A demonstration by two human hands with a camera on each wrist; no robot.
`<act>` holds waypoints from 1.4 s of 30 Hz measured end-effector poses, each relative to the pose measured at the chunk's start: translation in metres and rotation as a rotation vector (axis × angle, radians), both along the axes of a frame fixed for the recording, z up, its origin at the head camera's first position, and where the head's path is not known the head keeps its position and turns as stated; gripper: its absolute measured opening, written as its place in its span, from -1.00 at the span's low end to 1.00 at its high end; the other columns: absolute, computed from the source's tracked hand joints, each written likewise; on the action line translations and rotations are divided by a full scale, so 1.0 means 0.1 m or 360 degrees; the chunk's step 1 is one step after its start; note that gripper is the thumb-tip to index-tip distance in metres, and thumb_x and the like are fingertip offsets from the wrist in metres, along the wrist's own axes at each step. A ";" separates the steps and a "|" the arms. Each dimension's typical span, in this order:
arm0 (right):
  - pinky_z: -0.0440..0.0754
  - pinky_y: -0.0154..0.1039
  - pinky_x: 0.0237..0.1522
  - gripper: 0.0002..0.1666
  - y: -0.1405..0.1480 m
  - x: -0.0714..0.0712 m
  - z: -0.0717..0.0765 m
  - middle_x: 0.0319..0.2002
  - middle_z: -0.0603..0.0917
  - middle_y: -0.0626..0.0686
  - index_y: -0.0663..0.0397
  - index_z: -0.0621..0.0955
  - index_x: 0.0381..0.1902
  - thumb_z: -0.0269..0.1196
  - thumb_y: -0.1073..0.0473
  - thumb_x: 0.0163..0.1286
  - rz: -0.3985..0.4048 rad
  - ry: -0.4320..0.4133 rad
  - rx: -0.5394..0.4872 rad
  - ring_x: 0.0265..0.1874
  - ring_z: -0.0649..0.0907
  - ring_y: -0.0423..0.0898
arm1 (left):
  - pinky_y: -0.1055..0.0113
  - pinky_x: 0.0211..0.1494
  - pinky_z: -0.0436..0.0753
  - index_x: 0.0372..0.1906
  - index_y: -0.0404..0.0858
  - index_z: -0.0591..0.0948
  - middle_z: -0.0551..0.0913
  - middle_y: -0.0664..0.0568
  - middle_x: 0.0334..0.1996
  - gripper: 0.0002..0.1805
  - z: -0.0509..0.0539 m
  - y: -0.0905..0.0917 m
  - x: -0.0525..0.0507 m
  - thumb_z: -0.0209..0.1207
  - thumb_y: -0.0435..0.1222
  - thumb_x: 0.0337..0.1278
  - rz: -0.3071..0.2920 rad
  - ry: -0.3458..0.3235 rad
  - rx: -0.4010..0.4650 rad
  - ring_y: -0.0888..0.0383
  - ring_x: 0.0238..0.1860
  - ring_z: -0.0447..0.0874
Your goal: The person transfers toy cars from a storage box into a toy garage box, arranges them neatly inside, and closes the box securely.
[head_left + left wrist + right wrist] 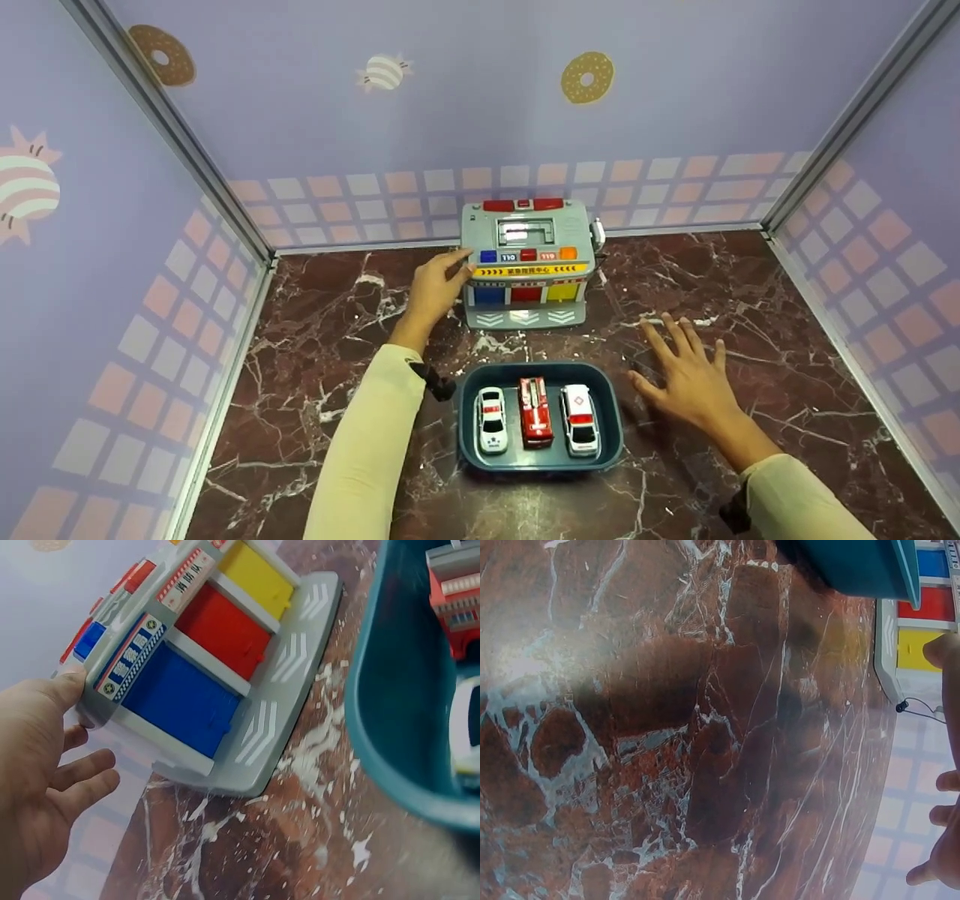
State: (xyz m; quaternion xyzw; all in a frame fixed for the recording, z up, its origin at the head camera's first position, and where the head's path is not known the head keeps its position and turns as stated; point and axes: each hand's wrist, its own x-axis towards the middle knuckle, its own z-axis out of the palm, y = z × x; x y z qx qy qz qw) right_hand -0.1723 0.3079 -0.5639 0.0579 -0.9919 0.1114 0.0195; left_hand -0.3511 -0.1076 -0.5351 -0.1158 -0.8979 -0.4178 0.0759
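The left hand [436, 289] is pinching the nine o'clock edge of a boxy grey plastic toy garage [527, 271] with blue, red and yellow doors, standing at twelve o'clock on a dark red marbled tabletop [285, 442]; at the garage's six o'clock a rounded teal plastic tray [540, 466] is holding a white toy car [492, 421], a red toy truck [535, 414] and a white toy van [580, 421], and at the tray's three o'clock the right hand [690, 382] is reaching out, fingers spread

A grey toy garage [529, 260] stands upright on the marbled tabletop [337, 420], its three coloured doors [525, 293] closed.
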 end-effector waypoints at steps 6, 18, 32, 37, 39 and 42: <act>-0.18 0.76 0.56 0.10 -0.01 0.00 0.02 0.82 0.06 0.22 -0.21 0.16 0.82 0.24 -0.47 0.55 0.0013 -0.0007 0.0005 0.76 0.08 0.41 | -0.11 0.59 0.55 0.49 -0.05 0.68 0.70 -0.15 0.43 -0.53 0.07 -0.06 -0.01 0.21 -0.03 0.69 -0.0098 0.0105 -0.0281 -0.20 0.48 0.65; -0.13 0.74 0.58 0.07 -0.07 -0.13 0.08 0.79 0.14 0.26 -0.15 0.19 0.81 0.29 -0.36 0.54 0.0071 0.0023 -0.0005 0.76 0.10 0.38 | -0.12 0.54 0.60 0.51 -0.07 0.66 0.70 -0.14 0.41 -0.51 0.13 -0.09 -0.06 0.17 0.01 0.71 -0.0153 0.0093 -0.0419 -0.25 0.44 0.68; 0.11 0.61 0.62 0.00 -0.17 -0.44 0.30 0.76 0.24 0.24 -0.01 0.23 0.79 0.32 -0.19 0.58 0.0215 0.0164 -0.0046 0.70 0.27 0.36 | -0.10 0.47 0.67 0.50 -0.03 0.67 0.76 -0.18 0.33 -0.52 0.13 -0.06 -0.07 0.20 0.00 0.68 -0.0115 0.0028 -0.0360 -0.20 0.35 0.76; 0.19 0.58 0.60 -0.04 -0.20 -0.55 0.37 0.73 0.29 0.25 0.01 0.24 0.79 0.31 -0.16 0.62 0.0253 0.0134 -0.0099 0.63 0.37 0.43 | -0.09 0.50 0.64 0.51 0.01 0.66 0.71 -0.19 0.38 -0.51 0.13 -0.05 -0.07 0.19 0.03 0.68 -0.0109 -0.0025 -0.0361 -0.20 0.40 0.72; 0.20 0.57 0.61 -0.05 -0.22 -0.59 0.39 0.73 0.30 0.25 0.01 0.24 0.79 0.30 -0.15 0.63 0.0262 0.0127 -0.0112 0.60 0.40 0.45 | -0.09 0.51 0.63 0.52 0.01 0.65 0.70 -0.19 0.40 -0.50 0.13 -0.05 -0.07 0.19 0.04 0.69 -0.0111 -0.0038 -0.0365 -0.20 0.42 0.71; 0.21 0.54 0.62 -0.06 -0.26 -0.66 0.42 0.72 0.30 0.25 0.02 0.24 0.79 0.29 -0.15 0.64 0.0283 0.0133 -0.0124 0.59 0.42 0.45 | -0.10 0.51 0.63 0.52 -0.01 0.65 0.70 -0.20 0.40 -0.50 0.14 -0.07 -0.06 0.19 0.04 0.68 -0.0116 -0.0031 -0.0361 -0.21 0.42 0.70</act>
